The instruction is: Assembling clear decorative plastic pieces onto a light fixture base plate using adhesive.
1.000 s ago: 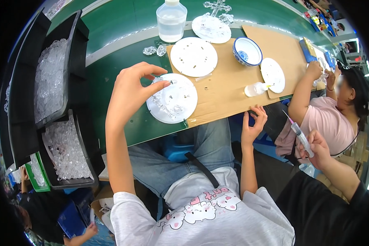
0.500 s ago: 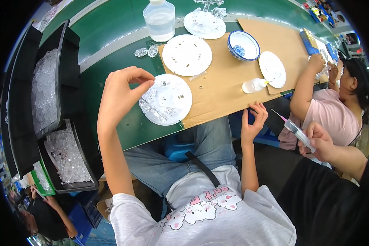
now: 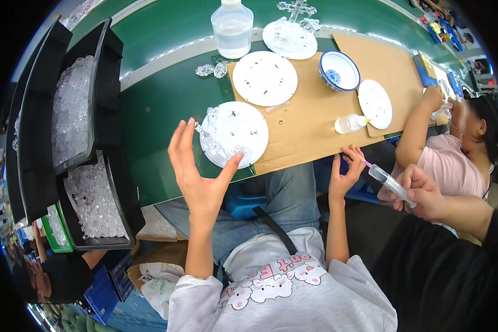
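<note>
My left hand (image 3: pixel 200 185) is open, thumb and fingers spread wide at the near left edge of a white round plate (image 3: pixel 254 123). Clear crystal-like pieces (image 3: pixel 216 145) lie on that plate between the fingertips, with a few small dark bits beside them. No piece shows clearly held. By the front edge of the cardboard (image 3: pixel 310 135), my right hand (image 3: pixel 346 174) has bent fingers, the thumb apart from them, and nothing visible in its grasp. Another person's hand (image 3: pixel 420 191) comes from the right with a syringe (image 3: pixel 390 184), its pink tip close to my right fingers.
Further back are a second white plate (image 3: pixel 282 74) with small dark bits, a clear jug (image 3: pixel 232 33), and a blue-rimmed bowl (image 3: pixel 346 69). A squeeze bottle (image 3: pixel 348 124) lies near a right-hand plate (image 3: pixel 379 99). Black bins (image 3: pixel 88 138) of clear pieces stand left. A co-worker (image 3: pixel 454 144) sits right.
My left hand has moved nearer and right, opening from a pinch to spread fingers. The syringe has shifted left toward my right hand. The whole view has also shifted slightly.
</note>
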